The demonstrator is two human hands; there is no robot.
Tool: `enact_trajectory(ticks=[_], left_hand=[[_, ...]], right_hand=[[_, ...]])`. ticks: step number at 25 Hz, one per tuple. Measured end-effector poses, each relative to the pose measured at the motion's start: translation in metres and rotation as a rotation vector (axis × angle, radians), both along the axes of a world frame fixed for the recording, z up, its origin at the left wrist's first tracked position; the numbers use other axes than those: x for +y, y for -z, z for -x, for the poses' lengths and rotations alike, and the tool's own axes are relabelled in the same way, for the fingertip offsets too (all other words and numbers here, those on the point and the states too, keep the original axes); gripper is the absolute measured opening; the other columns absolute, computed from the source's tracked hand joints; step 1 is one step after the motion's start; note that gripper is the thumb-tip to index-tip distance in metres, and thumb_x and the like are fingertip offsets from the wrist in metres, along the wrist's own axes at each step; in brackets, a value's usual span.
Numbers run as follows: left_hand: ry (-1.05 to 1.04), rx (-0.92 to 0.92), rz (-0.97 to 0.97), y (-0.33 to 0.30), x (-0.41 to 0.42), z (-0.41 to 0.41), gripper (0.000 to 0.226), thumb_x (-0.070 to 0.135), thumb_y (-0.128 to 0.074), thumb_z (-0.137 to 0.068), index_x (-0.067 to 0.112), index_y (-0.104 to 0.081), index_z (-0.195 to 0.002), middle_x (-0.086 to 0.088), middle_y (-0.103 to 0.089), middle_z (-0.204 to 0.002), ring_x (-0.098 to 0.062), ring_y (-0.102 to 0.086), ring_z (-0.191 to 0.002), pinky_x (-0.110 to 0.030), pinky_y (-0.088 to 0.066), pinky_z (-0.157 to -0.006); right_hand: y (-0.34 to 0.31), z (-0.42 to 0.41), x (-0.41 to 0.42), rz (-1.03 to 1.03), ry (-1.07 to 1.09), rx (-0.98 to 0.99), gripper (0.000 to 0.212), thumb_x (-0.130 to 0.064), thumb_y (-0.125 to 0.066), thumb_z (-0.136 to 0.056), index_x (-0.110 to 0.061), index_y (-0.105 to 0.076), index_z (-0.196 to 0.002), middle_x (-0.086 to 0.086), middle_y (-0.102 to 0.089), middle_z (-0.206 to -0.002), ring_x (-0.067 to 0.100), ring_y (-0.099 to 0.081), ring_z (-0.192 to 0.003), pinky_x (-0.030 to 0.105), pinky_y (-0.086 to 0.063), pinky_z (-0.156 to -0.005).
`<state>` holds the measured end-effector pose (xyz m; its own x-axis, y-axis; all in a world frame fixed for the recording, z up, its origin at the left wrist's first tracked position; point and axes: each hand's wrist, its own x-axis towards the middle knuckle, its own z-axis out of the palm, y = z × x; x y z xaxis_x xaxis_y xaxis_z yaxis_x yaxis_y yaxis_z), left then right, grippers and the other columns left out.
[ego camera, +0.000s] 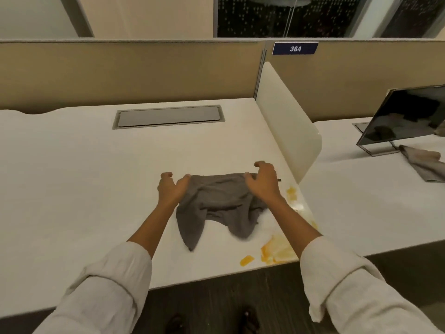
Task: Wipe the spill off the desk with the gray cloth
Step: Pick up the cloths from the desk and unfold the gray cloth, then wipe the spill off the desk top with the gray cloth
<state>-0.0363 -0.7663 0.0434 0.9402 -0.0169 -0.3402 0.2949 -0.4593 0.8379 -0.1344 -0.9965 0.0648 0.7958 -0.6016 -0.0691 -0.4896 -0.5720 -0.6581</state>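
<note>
Desk: your white rectangular desk top (pixel 84 184) carries the work; its near edge runs across the lower part of the view, its right edge meets a cream rounded divider panel (pixel 286 121)
Cloth: the crumpled gray fabric cloth (pixel 216 203) lies on the desk toward the right edge, its far hem stretched between your two hands, two loose tails trailing toward the near edge
Left hand: your left hand (pixel 172 188) sits at the cloth's far left corner; thumb and fingers curl in and pinch that corner
Right hand: your right hand (pixel 263 180) sits at the cloth's far right corner; thumb holds the hem, fingers arched over the corner, index raised and apart from the rest
Spill: the yellow-orange liquid spill (pixel 277 251) spreads near the near right corner of the desk, just beside the cloth's right tail; a small separate drop (pixel 246 260) lies close to the near edge; thinner streaks (pixel 291 192) run along the right edge beside your right wrist
Sleeves: your rolled white fabric sleeves (pixel 108 285) cover both forearms up to mid-arm
Cable tray: a gray rectangular metal cover plate (pixel 168 116) is set flush in the desk near the far edge
Partition: a tan fabric screen (pixel 120 73) stands along the far edge, with a blue number tag reading 384 (pixel 295 48) to the right
Neighbouring desk: a dark tilted flat monitor (pixel 404 116) and another crumpled gray rag (pixel 423 165) sit beyond the divider
</note>
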Motion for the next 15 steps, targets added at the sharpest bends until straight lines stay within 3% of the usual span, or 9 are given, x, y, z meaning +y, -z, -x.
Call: enact_trajectory(ticks=[1,3,5,7,11,15], left_hand=[[-0.022,-0.025,-0.026,0.005,0.002,0.006,0.070,0.045,-0.062,-0.088,0.010,-0.035,-0.143,-0.013,-0.041,-0.149,-0.031,-0.042,-0.135,-0.042,-0.038,-0.107],[-0.030,-0.074,-0.055,0.013,0.005,0.022,0.064,0.043,-0.057,-0.092,0.009,-0.038,-0.142,-0.012,-0.042,-0.149,-0.028,-0.040,-0.136,-0.039,-0.035,-0.108],[0.024,-0.142,-0.108,0.020,0.008,0.040,0.060,0.039,-0.054,-0.095,0.008,-0.038,-0.143,-0.012,-0.041,-0.150,-0.028,-0.038,-0.139,-0.037,-0.032,-0.111],[0.117,-0.204,-0.199,0.027,0.016,0.058,0.058,0.037,-0.050,-0.097,0.008,-0.036,-0.145,-0.011,-0.037,-0.153,-0.027,-0.033,-0.142,-0.038,-0.028,-0.114],[0.193,-0.277,-0.336,0.042,0.033,0.080,0.057,0.040,-0.042,-0.099,0.010,-0.032,-0.147,-0.011,-0.033,-0.156,-0.026,-0.026,-0.145,-0.042,-0.024,-0.118],[0.207,-0.334,-0.369,0.047,0.032,0.083,0.056,0.037,-0.042,-0.100,0.007,-0.033,-0.146,-0.014,-0.034,-0.155,-0.029,-0.027,-0.145,-0.043,-0.023,-0.118]], right_hand=[[0.019,0.000,0.009,-0.006,-0.069,0.002,0.060,-0.041,-0.060,-0.092,-0.007,-0.046,-0.140,0.016,-0.044,-0.145,0.033,-0.044,-0.133,0.043,-0.040,-0.108],[0.056,-0.005,0.037,0.022,-0.216,0.106,0.076,-0.057,-0.054,-0.091,-0.012,-0.036,-0.150,0.019,-0.027,-0.158,0.036,-0.021,-0.148,0.049,-0.021,-0.120],[0.085,-0.019,0.065,0.153,-0.324,0.248,0.094,-0.079,-0.036,-0.083,-0.026,-0.016,-0.157,0.020,0.000,-0.165,0.042,0.008,-0.150,0.061,0.005,-0.118],[0.102,-0.032,0.083,0.283,-0.354,0.308,0.098,-0.087,-0.017,-0.076,-0.032,-0.006,-0.157,0.024,0.011,-0.162,0.048,0.019,-0.147,0.066,0.015,-0.113],[0.113,-0.032,0.090,0.392,-0.500,0.206,0.073,-0.062,-0.023,-0.094,-0.025,-0.019,-0.157,0.024,-0.004,-0.164,0.040,0.003,-0.152,0.053,0.001,-0.122],[0.117,0.008,0.083,0.302,-0.744,-0.016,0.063,-0.034,-0.028,-0.089,-0.011,-0.054,-0.141,0.015,-0.045,-0.152,0.031,-0.036,-0.144,0.049,-0.030,-0.117]])
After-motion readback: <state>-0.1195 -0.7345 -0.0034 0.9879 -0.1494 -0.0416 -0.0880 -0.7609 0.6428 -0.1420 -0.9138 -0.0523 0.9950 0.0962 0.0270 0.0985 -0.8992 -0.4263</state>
